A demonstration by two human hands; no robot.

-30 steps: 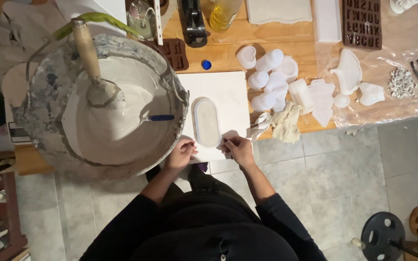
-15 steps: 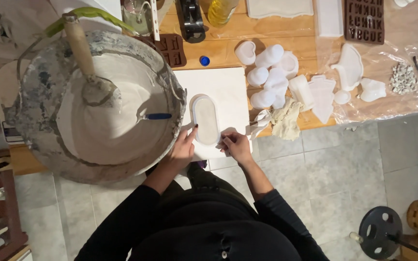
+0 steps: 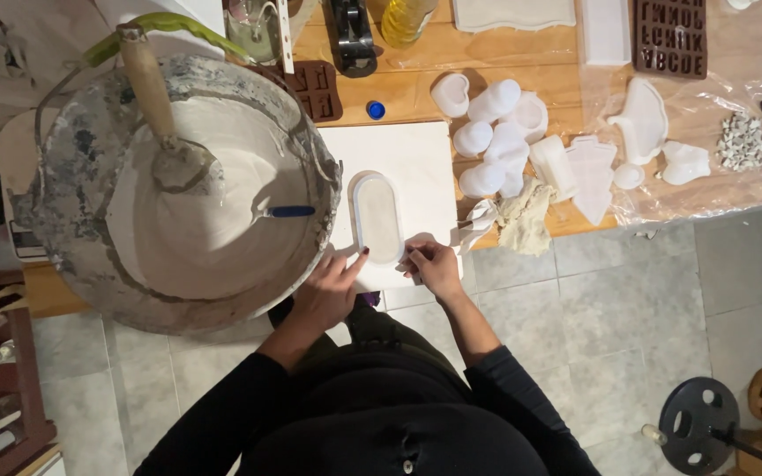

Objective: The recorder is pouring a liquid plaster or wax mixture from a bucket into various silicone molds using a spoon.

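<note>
Both our hands, left hand (image 3: 326, 291) and right hand (image 3: 434, 267), steady the oval white silicone mould (image 3: 377, 217) from its near end, fingers together on its rim, keeping it level.

The oval mould (image 3: 377, 216) lies on the board (image 3: 407, 154), the bucket (image 3: 72, 176) just left, small moulds (image 3: 496, 132) right.

A wooden table (image 3: 522, 84) stands on a pale grey tiled floor (image 3: 663, 308) under warm light.

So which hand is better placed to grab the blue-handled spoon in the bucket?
Probably the left hand: it rests beside the bucket rim, just below the spoon. The right hand sits beyond the oval mould, farther away.
</note>
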